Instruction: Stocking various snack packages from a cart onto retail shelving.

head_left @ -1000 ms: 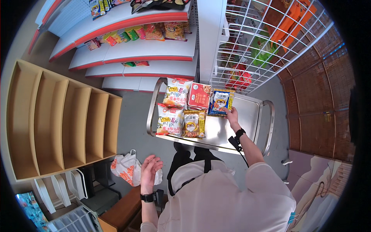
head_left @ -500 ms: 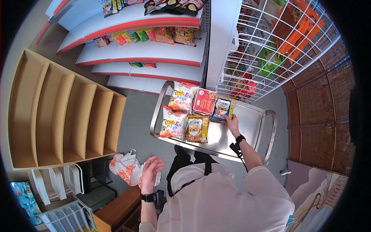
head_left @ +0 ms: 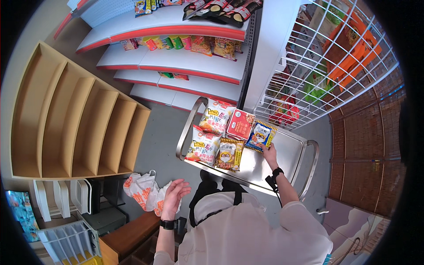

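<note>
My right hand has its fingers on the lower right edge of a blue and yellow snack packet, which lies on a metal trolley. Left of that packet is a red and white box. Below the box sits a brown and yellow snack packet. Two white and red puffed-snack bags, an upper one and a lower one, fill the trolley's left end. Away from the trolley, my left hand is held low with loosely curled fingers and nothing in it, above a white and orange plastic bag.
White shelves with red edges hold snacks and colourful tubs beyond the trolley. A white wire rack with hanging bags rises at the right. An unfilled wooden shelf unit stands left. Brown wooden furniture is near my left arm.
The view has shifted and tilted slightly, so the trolley and shelves appear lower and further right. My right hand stays at the blue packet; my left hand remains raised with nothing in it.
</note>
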A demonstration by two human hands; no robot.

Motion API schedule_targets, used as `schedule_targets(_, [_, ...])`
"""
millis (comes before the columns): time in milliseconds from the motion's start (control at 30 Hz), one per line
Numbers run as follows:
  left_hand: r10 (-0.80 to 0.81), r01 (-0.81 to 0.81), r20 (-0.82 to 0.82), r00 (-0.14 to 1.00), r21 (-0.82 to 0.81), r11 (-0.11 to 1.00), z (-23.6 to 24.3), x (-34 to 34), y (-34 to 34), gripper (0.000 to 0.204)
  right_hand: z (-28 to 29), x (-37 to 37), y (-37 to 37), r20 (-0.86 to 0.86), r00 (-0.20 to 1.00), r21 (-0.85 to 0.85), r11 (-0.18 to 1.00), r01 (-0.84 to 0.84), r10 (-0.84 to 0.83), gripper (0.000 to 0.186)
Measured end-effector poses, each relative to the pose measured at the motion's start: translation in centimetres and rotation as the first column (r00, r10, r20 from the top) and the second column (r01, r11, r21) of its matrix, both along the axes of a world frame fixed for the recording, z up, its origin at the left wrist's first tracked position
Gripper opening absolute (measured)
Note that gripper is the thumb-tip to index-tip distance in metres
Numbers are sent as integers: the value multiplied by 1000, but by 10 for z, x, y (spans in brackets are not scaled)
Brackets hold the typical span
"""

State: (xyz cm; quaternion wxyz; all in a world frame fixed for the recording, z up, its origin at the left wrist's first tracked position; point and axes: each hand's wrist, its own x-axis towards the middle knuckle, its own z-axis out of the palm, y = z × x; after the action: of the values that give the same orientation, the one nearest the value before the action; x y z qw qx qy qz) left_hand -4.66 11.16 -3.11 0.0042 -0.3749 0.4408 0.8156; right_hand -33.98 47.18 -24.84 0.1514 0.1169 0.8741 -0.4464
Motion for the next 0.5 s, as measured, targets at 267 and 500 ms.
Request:
schedule_targets(267, [5, -4, 19, 1000, -14, 1000, 12, -9, 3, 27, -23, -2, 13, -163, 985, -26, 998, -57, 51, 48])
schedule_targets(500, [-21, 21, 22, 1000, 0, 1000, -2, 0, -1, 31, 17, -3, 1, 94, 992, 99, 991, -90, 81, 57])
